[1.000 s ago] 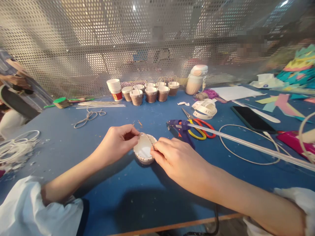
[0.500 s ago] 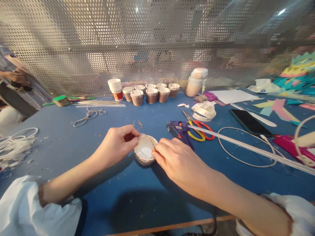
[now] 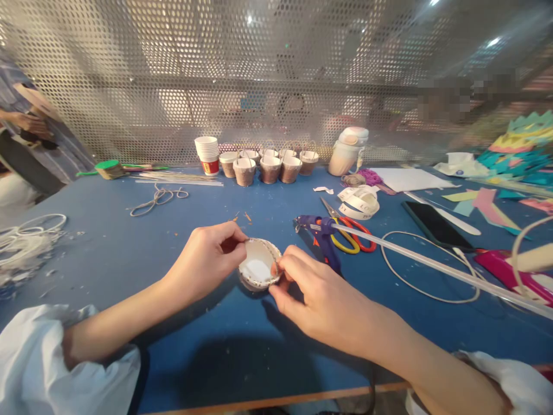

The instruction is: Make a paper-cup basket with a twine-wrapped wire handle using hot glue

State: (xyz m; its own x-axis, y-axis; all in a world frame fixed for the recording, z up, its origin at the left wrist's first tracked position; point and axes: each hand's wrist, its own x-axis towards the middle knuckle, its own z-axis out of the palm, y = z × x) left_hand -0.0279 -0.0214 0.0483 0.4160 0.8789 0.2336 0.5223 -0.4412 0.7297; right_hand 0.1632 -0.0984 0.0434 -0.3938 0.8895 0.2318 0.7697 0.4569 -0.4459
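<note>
A small paper cup (image 3: 258, 269) with cord wound round its outside stands on the blue table (image 3: 129, 248) in front of me, its white inside facing up. My left hand (image 3: 207, 259) pinches the cup's left rim with thumb and fingers closed. My right hand (image 3: 311, 294) grips the right rim, fingers curled, pressing a thin cord against the edge. A purple glue gun (image 3: 319, 230) lies just right of my right hand.
Red and yellow scissors (image 3: 349, 230), a long clear stick (image 3: 432, 262), a cord loop (image 3: 427, 271), a phone (image 3: 434, 225) and ribbon rolls (image 3: 360, 199) lie to the right. Several wrapped cups (image 3: 270, 167) and a cup stack (image 3: 207, 154) stand by the perforated screen. A person is at far left.
The cup has tilted a little toward me between my hands. My right hand's fingers have shifted along the right rim. The view has dropped slightly.
</note>
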